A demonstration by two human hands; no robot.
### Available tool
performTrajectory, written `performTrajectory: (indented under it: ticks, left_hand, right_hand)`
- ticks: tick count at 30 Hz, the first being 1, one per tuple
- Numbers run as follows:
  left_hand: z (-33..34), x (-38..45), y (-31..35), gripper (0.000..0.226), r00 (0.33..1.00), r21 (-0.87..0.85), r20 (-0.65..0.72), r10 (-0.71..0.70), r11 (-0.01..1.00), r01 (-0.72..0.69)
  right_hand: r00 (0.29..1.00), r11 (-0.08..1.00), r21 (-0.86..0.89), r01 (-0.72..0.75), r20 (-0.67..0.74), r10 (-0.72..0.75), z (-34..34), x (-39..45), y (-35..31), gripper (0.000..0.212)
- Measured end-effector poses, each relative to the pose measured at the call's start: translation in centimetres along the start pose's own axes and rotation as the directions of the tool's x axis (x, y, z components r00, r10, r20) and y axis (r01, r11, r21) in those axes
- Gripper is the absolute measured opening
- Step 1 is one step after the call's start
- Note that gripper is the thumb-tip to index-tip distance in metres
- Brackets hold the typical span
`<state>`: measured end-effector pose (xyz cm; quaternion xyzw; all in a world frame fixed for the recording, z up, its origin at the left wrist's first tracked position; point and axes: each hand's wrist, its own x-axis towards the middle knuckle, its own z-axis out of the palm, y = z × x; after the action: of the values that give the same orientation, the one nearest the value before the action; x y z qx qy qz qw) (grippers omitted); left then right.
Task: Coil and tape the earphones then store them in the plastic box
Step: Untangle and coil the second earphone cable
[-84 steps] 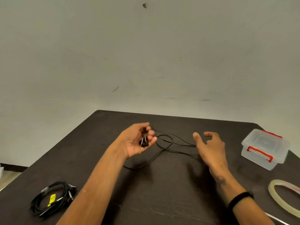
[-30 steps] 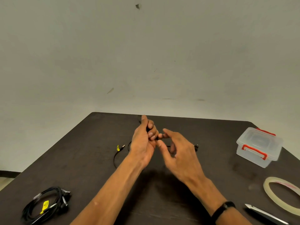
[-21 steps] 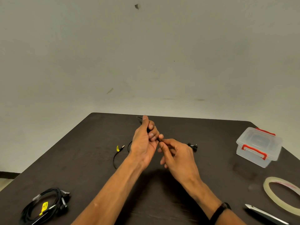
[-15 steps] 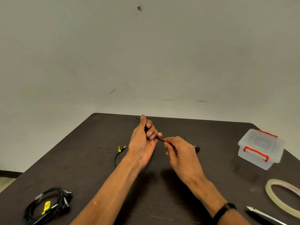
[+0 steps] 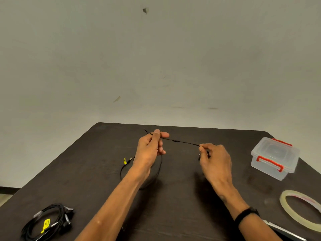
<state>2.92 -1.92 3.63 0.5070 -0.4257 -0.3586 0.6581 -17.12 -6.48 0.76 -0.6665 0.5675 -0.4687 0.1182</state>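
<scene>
A thin black earphone cable (image 5: pixel 180 142) runs taut between my two hands above the dark table (image 5: pixel 86 171). My left hand (image 5: pixel 150 150) pinches one end of this stretch between thumb and forefinger. My right hand (image 5: pixel 214 160) pinches the other end, and the earbuds seem to hang under its fingers. The rest of the cable loops down on the table, ending in a plug with a yellow tag (image 5: pixel 125 161). The clear plastic box (image 5: pixel 274 158) with red latches stands shut at the right. A roll of clear tape (image 5: pixel 302 208) lies at the right front.
A coiled bundle of black cables (image 5: pixel 46 221) with a yellow tag lies at the front left corner. A metal blade-like tool (image 5: pixel 284 230) lies at the front right, beside the tape. The table ends at a bare wall behind.
My hands were close together; my right hand has slid along the cable to the right and pulled it taut. My left hand has stayed in place, holding its end.
</scene>
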Motion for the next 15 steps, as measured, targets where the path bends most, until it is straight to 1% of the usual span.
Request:
performTrajectory:
  ticks: [2,4,6,8,10,12,14,15]
  left_hand:
    - [0.5,-0.2,-0.3,0.041,1.000,-0.023,0.007,-0.018,1.000,0.018]
    - [1.2,-0.5,-0.5,0.041,0.999,-0.036,0.026,-0.030,0.999,0.031]
    - [1.7,-0.9,-0.8,0.041,0.997,-0.049,0.061,-0.036,0.998,0.039]
    - [2.0,-1.2,-0.9,0.040,0.996,-0.043,0.082,-0.031,0.998,0.035]
    - [2.3,-1.4,-1.0,0.039,0.996,-0.018,0.086,-0.026,0.999,0.028]
    - [2.5,-1.5,-1.0,0.039,0.996,-0.001,0.085,-0.021,1.000,0.021]
    - [2.4,-1.5,-0.8,0.040,0.997,0.032,0.080,-0.008,0.999,0.005]
    - [2.3,-1.5,-0.7,0.041,0.996,0.051,0.085,-0.005,0.999,0.001]
  right_hand:
    - [0.999,0.996,0.086,0.005,0.031,-0.008,0.1,-0.3,-0.5,0.031]
    - [0.988,0.980,0.198,0.038,0.141,-0.066,0.3,-1.2,-1.6,0.039]
    - [0.935,0.947,0.318,0.053,0.317,-0.159,0.3,-2.5,-3.2,0.037]
    - [0.875,0.909,0.418,0.012,0.435,-0.212,0.6,-3.3,-4.1,0.031]
    - [0.865,0.879,0.474,-0.045,0.460,-0.203,0.9,-3.6,-4.5,0.025]
    - [0.876,0.843,0.522,-0.126,0.458,-0.153,0.9,-3.6,-4.6,0.023]
    - [0.886,0.820,0.539,-0.194,0.454,-0.089,0.8,-3.2,-4.4,0.022]
    - [0.891,0.823,0.530,-0.202,0.449,-0.070,0.8,-2.9,-4.3,0.021]
